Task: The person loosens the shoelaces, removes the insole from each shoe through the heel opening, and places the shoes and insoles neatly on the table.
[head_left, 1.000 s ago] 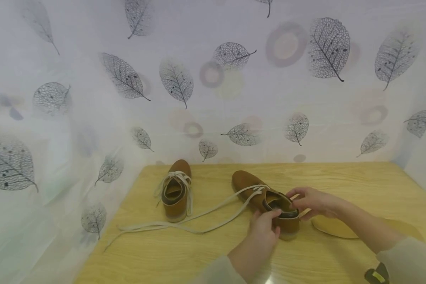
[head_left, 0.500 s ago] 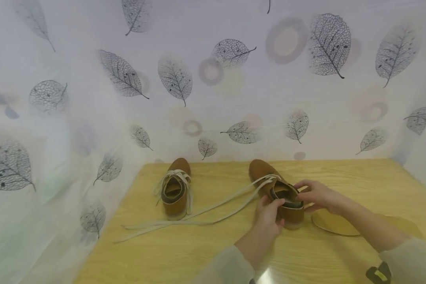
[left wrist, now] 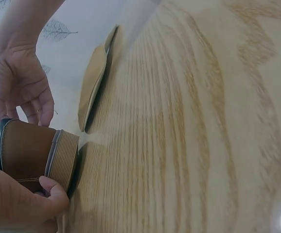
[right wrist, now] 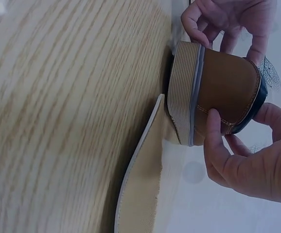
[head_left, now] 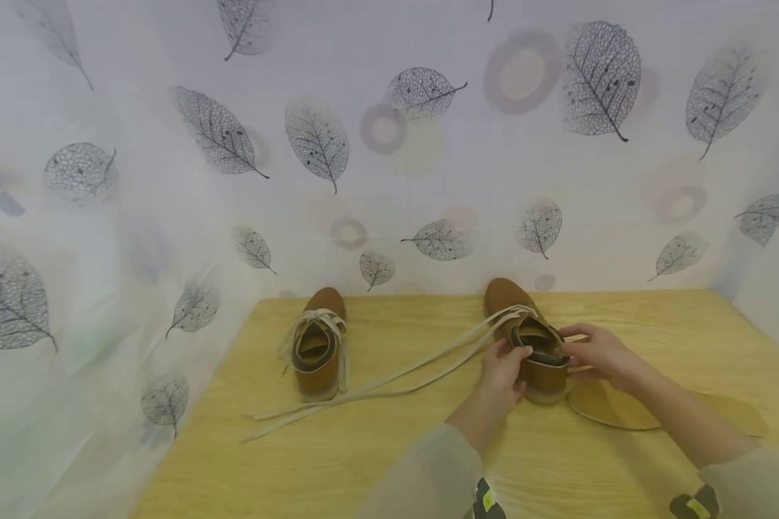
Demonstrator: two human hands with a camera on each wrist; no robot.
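Note:
A brown leather shoe (head_left: 511,306) with untied cream laces (head_left: 422,367) lies on the table at right of centre, toe pointing away. Its left side near the heel is gripped by my left hand (head_left: 503,371), thumb up at the collar. My right hand (head_left: 600,353) pinches the collar on the opposite side; in the right wrist view a fingertip lies on the outer leather. The striped sole (right wrist: 183,90) and brown heel (left wrist: 26,148) show in the wrist views. The inside of the shoe is mostly dark.
A second brown shoe (head_left: 318,382), laces tied in a bow, stands at left. A tan insole (head_left: 613,406) lies flat behind my right forearm. The wooden table (head_left: 298,476) meets a leaf-patterned sheet (head_left: 389,180) at its back and left edges.
Both hands have slid the shoe right and toward the back of the table, turning its toe straighter ahead. Its long loose laces trailed along to the right. The other shoe stayed put.

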